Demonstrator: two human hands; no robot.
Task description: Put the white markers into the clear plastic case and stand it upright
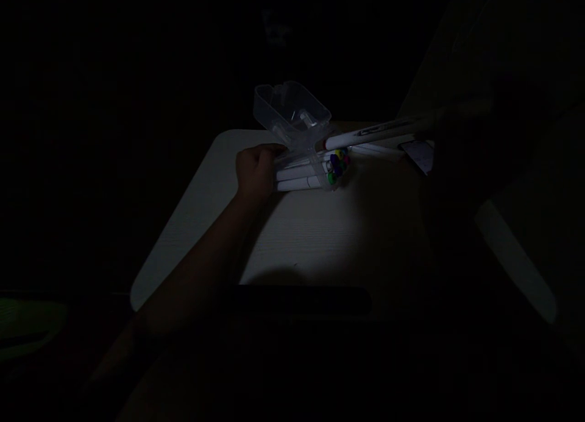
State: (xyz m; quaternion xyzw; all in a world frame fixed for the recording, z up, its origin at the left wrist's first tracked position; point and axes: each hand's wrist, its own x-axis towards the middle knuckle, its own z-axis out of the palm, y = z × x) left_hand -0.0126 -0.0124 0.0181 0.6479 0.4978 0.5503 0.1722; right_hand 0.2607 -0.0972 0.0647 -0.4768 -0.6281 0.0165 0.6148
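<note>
Plastic case (314, 160) lying open, one white pen (375, 134) pointing at it

Clear and boxy, the case is lying on or just over the table (320, 239); shadow is hiding which. Its cover (292, 105) is standing open above it. The left hand (256, 172) is gripping the case's left end, fingers bending around it. To the right of the case, the right hand (457, 126) is sinking into deep shadow; it seems to be holding the raised pen by the far end, but I cannot tell how the fingers are closing. The pen's red end is hanging at the case's right end, and whether the two are touching is not showing clearly.

As I am judging it, a pen is being passed in or out of the case; which way is not showing. The next move is calling for a steady left hand on the case and a pen lining up with the pens (297, 182) inside, clear of the cover.

Counting: one case, one cover, one pen outside. Inside the case, several pens are lying together, their green, blue, purple, yellow and pink caps (338, 161) overlapping too much for an exact number. One phone (419, 156) is lying right of the case, and one dark bar (301, 299) is running along the table edge on the near side of the case.
</note>
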